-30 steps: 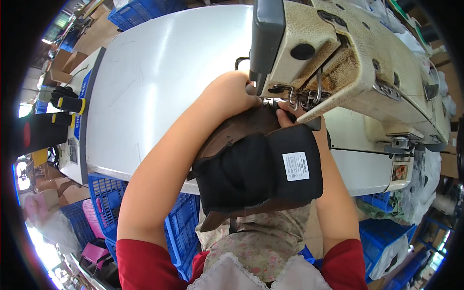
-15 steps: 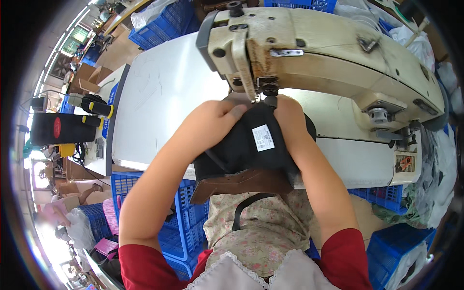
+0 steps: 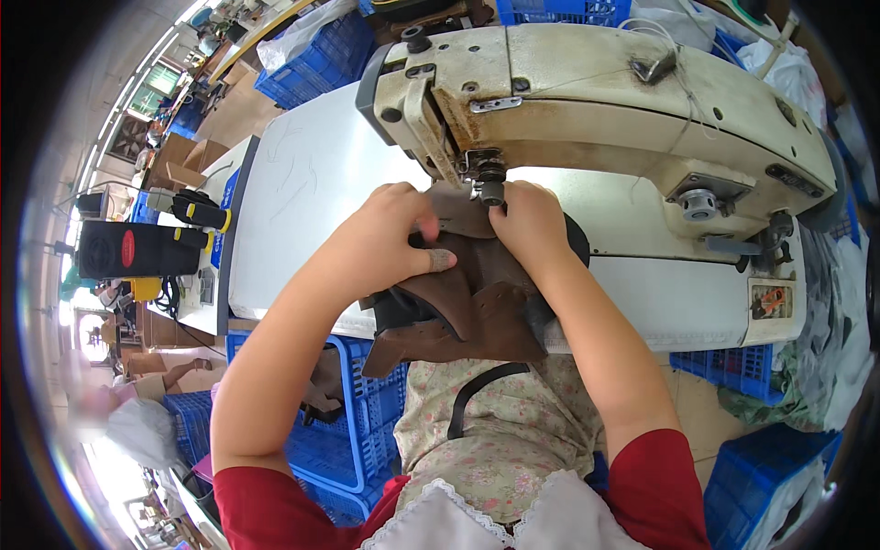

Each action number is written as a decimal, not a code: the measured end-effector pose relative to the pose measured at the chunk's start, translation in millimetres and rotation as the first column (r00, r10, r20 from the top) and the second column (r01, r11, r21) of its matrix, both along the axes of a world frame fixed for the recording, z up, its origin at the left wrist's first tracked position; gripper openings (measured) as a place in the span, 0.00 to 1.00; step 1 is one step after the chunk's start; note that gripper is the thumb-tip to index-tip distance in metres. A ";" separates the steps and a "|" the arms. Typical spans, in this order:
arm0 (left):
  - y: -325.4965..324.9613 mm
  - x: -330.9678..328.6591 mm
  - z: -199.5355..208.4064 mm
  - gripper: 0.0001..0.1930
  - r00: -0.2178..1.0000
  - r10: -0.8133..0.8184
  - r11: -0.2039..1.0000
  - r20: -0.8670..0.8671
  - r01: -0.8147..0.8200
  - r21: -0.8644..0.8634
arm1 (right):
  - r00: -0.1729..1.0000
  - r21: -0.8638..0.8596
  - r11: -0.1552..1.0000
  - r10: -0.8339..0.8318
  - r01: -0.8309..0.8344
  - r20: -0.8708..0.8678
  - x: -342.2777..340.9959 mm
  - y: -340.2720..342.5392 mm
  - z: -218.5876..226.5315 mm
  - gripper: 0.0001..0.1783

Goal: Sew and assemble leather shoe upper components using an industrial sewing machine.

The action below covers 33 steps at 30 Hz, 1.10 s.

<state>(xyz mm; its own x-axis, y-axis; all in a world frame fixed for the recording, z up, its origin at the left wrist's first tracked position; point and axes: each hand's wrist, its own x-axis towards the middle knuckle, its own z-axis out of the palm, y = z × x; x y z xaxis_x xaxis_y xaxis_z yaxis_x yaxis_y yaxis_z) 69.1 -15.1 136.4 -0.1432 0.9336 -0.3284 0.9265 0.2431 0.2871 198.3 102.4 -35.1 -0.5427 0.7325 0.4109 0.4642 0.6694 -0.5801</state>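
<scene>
A brown leather shoe upper (image 3: 477, 312) with a black lining lies at the front of the white sewing table (image 3: 312, 202), under the needle of a cream industrial sewing machine (image 3: 596, 101). My left hand (image 3: 390, 238) grips the piece from the left, thumb pressed on the brown leather. On the right, my right hand (image 3: 527, 220) holds it just beside the presser foot (image 3: 490, 188), fingers curled on the leather. Part of the upper hangs over the table edge toward my lap.
Blue plastic crates (image 3: 348, 403) stand on the floor left and right of my knees. A black control box (image 3: 128, 249) and yellow-black tools sit at the table's left end. Another person sits at lower left. Fabric heaps lie at the right.
The upper has been turned: its black lining with a white label faced up before, now brown leather faces up. Both hands have shifted closer to the needle.
</scene>
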 end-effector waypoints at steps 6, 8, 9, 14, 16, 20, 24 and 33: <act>-3.7 -12.4 -42.8 0.27 0.966 -0.250 0.967 0.066 0.253 -0.039 | 1.000 -0.016 1.000 0.004 -0.004 -0.009 -0.4 1.3 2.9 0.05; 5.1 -7.8 -41.5 0.28 0.970 -0.232 0.968 0.075 0.238 -0.082 | 1.000 -0.081 0.997 0.008 -0.005 0.026 1.4 1.7 8.4 0.06; 15.2 2.7 -32.4 0.28 0.986 -0.167 0.961 0.017 0.167 -0.219 | 0.999 -0.083 0.997 0.010 -0.007 0.032 2.3 2.3 12.6 0.06; 11.8 32.5 -41.7 0.28 0.976 -0.105 0.973 -0.191 0.061 -0.221 | 0.987 -0.311 0.946 0.128 -0.092 0.097 11.8 11.5 23.7 0.10; -2.7 25.3 -62.3 0.28 0.943 -0.141 0.983 -0.301 0.168 0.067 | 0.990 -0.270 0.955 0.137 -0.122 0.037 13.0 13.2 18.6 0.10; -11.5 13.2 -81.5 0.27 0.918 -0.203 0.935 -0.340 0.285 0.210 | 0.984 -0.271 0.947 0.177 -0.171 -0.005 14.1 18.6 16.6 0.11; -5.8 8.8 -82.9 0.26 0.924 -0.258 0.933 -0.282 0.314 0.176 | 0.987 -0.320 0.938 0.154 -0.134 0.036 12.6 21.4 18.5 0.12; -2.0 4.7 -85.3 0.24 0.919 -0.301 0.902 -0.255 0.361 0.235 | 0.990 -0.303 0.947 0.128 -0.102 0.066 13.4 15.6 24.8 0.13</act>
